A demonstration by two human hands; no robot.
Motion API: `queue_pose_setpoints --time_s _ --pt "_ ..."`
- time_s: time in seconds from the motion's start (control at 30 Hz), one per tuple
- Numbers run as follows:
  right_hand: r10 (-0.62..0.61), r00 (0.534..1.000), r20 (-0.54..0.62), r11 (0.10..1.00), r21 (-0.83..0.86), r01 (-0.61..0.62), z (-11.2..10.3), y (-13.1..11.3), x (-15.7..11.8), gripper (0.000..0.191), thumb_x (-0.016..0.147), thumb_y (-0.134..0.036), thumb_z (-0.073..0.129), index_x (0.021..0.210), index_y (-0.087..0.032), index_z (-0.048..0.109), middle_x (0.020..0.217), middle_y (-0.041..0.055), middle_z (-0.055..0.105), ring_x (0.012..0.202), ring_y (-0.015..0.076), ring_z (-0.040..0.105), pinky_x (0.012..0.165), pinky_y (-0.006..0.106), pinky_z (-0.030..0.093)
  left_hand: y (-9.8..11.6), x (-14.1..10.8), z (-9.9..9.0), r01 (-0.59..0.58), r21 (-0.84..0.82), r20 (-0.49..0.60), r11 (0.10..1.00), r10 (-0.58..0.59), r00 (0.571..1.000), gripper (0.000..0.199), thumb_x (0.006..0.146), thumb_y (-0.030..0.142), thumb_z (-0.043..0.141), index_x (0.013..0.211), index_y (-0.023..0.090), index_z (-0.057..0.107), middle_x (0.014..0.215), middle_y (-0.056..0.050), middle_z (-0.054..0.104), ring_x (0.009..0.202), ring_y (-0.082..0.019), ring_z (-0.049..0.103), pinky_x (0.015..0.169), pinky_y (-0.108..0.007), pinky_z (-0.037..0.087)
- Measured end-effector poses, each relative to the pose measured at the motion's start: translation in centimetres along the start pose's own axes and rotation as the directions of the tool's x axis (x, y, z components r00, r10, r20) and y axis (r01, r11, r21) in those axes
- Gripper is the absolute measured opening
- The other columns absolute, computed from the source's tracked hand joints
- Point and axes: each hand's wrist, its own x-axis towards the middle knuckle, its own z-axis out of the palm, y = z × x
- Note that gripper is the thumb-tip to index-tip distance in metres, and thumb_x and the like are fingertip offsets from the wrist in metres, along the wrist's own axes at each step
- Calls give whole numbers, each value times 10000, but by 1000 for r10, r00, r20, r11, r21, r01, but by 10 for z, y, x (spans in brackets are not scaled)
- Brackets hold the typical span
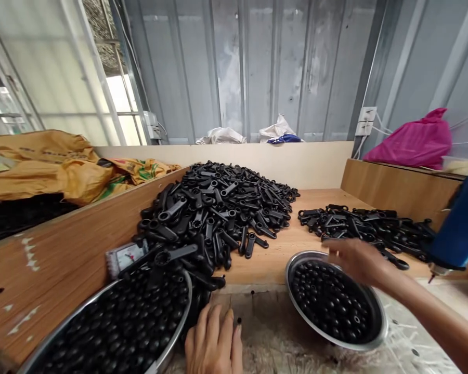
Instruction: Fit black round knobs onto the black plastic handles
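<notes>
My left hand point(214, 343) rests palm down at the bottom centre, beside the rim of a large metal bowl point(190, 306) of black balls. Its fingers point forward, and a small dark piece lies by its fingertips. My right hand point(354, 259) is over the back right rim of a second metal bowl point(380, 340) of black balls point(327, 301). Motion smears its fingers, and whether it holds anything is unclear. Beyond both hands, a big heap of black lever-like parts point(218, 208) covers the wooden table point(281, 249).
A smaller pile of black parts point(366, 226) lies at right, near a blue tool point(460, 223). A small clock point(127, 257) stands behind the left bowl. Yellow sacks point(62, 176) lie beyond the left wooden board point(70, 254). A pink bag point(413, 140) sits on the right ledge.
</notes>
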Motion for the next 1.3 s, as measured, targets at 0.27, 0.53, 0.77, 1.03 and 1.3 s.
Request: queue_pose_setpoints --time_s 0.27,0.53,0.77,1.03,1.3 --pt "-269 843 465 944 -46 326 25 -39 -39 395 629 10 457 860 -182 713 912 136 710 859 319 649 657 341 421 9 -6 3 54 -154 265 987 -11 964 241 755 164 499 930 151 665 898 -100 704 958 -348 581 751 -421 488" --pt "-188 928 322 977 -32 209 28 -25 -33 241 797 -145 457 806 -188 694 833 111 705 801 269 649 629 310 438 16 32 6 92 -297 331 950 12 944 486 710 -45 307 1009 149 638 1020 -66 672 1032 -211 562 867 -294 490" --pt "-246 969 34 861 466 203 18 -9 -54 247 847 -262 420 774 -222 652 760 36 658 701 181 592 640 264 437 -4 66 -4 184 -333 468 925 -7 884 411 595 -82 339 765 114 657 1022 -181 628 1096 -415 465 742 -541 430" --pt "-116 989 89 593 805 -3 17 -17 -91 253 820 -381 465 721 -182 585 573 -21 498 539 126 462 503 240 348 7 83 -2 482 -642 453 596 -212 866 261 802 230 392 950 151 592 926 -124 654 906 -255 575 845 -434 409" --pt "-96 971 220 -459 856 -239 37 -42 -138 275 584 -329 776 760 -143 676 517 -10 572 434 77 487 371 157 393 61 81 -59 743 -623 776 -245 -69 627 261 784 380 479 799 149 599 587 18 558 449 -69 426 460 -201 335"
